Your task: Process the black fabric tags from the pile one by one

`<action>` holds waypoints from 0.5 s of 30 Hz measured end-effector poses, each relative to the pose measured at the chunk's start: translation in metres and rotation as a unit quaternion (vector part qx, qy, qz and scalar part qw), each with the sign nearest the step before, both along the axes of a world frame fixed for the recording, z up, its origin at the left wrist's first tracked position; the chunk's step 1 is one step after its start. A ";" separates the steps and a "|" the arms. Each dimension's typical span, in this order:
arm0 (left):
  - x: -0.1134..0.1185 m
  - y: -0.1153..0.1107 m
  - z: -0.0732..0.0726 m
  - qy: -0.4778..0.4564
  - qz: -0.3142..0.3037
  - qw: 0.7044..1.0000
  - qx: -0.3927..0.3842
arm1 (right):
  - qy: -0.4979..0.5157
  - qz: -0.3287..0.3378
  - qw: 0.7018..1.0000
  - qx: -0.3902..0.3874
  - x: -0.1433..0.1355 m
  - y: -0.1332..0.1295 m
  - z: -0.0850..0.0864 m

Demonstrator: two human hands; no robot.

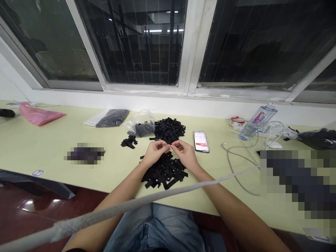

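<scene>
Stretching beneath a window, a pale green table bore black fabric strips at mixed angles; the far heap lay just beyond the fingertips, the near heap between the forearms; left hand and right hand were about equally near both; their fingers met, pinched narrow, any small item indistinguishable.

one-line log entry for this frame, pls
left hand: fingertips meeting right hand's | right hand: same, pinching | between them: item too small to tell | nearest: black strip piles | phone: right, screen lit
</scene>
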State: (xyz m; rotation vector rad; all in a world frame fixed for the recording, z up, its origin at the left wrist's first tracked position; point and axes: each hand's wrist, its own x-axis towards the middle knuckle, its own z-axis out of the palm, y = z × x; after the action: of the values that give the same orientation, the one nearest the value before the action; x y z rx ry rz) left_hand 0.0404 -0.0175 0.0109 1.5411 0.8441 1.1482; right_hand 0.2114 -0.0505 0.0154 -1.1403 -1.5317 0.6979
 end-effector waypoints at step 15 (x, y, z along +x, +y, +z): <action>0.001 0.000 -0.001 -0.030 -0.013 0.998 -0.054 | -0.136 0.008 0.981 0.139 0.003 -0.006 0.010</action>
State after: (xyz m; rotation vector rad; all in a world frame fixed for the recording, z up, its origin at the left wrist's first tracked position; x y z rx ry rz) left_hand 0.0417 -0.0177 0.0102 1.4184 0.8302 1.1065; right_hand 0.2144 -0.0565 0.0256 -1.0409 -1.8056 0.3325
